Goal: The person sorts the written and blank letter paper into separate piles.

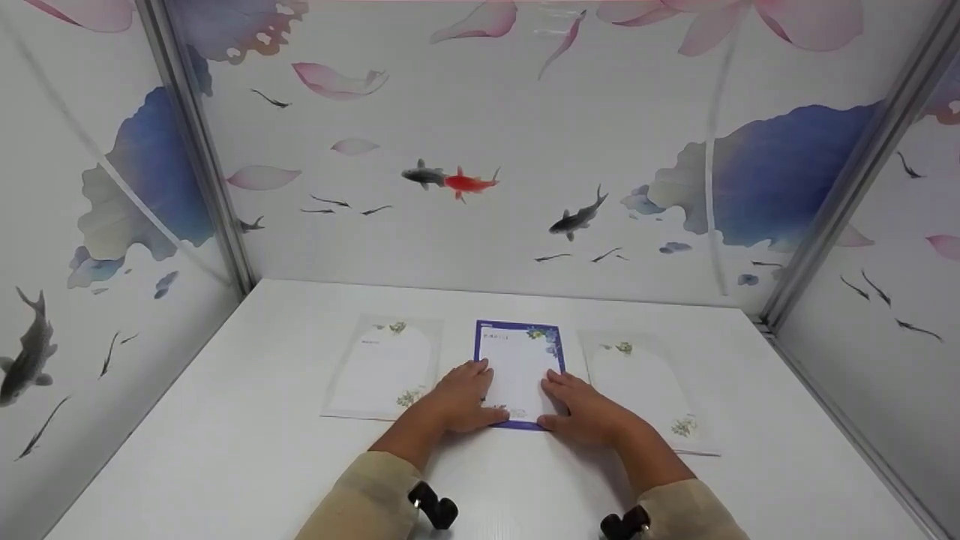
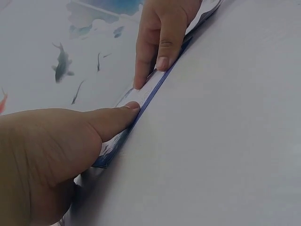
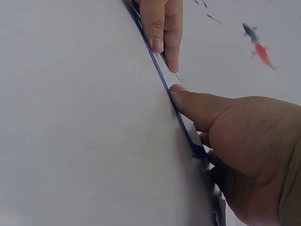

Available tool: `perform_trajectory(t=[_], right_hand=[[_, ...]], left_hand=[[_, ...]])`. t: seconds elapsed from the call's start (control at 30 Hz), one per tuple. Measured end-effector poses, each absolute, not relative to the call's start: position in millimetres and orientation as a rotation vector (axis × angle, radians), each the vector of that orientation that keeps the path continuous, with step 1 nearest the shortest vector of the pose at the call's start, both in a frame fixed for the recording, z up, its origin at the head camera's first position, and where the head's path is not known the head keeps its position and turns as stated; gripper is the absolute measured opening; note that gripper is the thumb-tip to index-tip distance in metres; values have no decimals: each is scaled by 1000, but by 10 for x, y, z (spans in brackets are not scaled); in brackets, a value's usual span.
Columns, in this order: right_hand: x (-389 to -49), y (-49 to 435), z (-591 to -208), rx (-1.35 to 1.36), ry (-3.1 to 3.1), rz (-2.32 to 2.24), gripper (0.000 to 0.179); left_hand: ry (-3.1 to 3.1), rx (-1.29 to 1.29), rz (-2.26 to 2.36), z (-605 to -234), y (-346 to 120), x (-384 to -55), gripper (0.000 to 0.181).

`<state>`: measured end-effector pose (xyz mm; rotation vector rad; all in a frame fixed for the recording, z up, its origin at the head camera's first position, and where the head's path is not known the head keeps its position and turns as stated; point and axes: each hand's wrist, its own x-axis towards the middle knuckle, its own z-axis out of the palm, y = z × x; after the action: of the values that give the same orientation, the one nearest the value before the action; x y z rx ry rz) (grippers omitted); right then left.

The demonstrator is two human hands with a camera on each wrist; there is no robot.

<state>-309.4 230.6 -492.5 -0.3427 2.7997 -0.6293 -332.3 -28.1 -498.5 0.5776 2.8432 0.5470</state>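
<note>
In the middle of the table lies a blue-bordered sheet of letter paper [image 1: 517, 375], with flowers printed at its top right corner. My left hand [image 1: 463, 399] rests on its left edge, fingers extended, the thumb on the near left corner. Across from it, my right hand [image 1: 583, 409] touches the right edge, its thumb near the close right corner. Both thumbs press the near border in the left wrist view, where the paper [image 2: 149, 92] is seen almost edge-on. From the right wrist, the same paper [image 3: 165, 75] looks thin and flat against the table.
A pale floral sheet [image 1: 382, 367] lies on the left, partly behind my left forearm. Another pale floral sheet [image 1: 637, 382] lies on the right, partly covered by my right arm. White printed panels [image 1: 480, 247] enclose the white table [image 1: 247, 450] at the back and sides.
</note>
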Motion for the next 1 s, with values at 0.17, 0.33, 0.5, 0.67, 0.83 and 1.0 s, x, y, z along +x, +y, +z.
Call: perform_trajectory(t=[0.17,0.33,0.5,0.67,0.83,1.0], right_hand=[[-3090,2304,-4929,-366,2821,-651,75],[-3103,2282,-4961,-314,2861,-755,67],[-3131,2236,-4948,-249,2928,-804,63],[-3132,2199,-4930,-167,3010,-747,66],[-3123,2179,-4929,-98,3003,-755,62],[-3134,2169,-4922,-92,3004,-758,56]], left_hand=[[2862,565,563,-4998,-275,-3330,87],[2915,542,587,-5001,-260,-3337,77],[2972,464,640,-4984,-233,-3336,72],[3009,377,683,-4977,-213,-3336,74],[2993,363,704,-4969,-195,-3334,70],[2994,330,727,-4965,-178,-3344,65]])
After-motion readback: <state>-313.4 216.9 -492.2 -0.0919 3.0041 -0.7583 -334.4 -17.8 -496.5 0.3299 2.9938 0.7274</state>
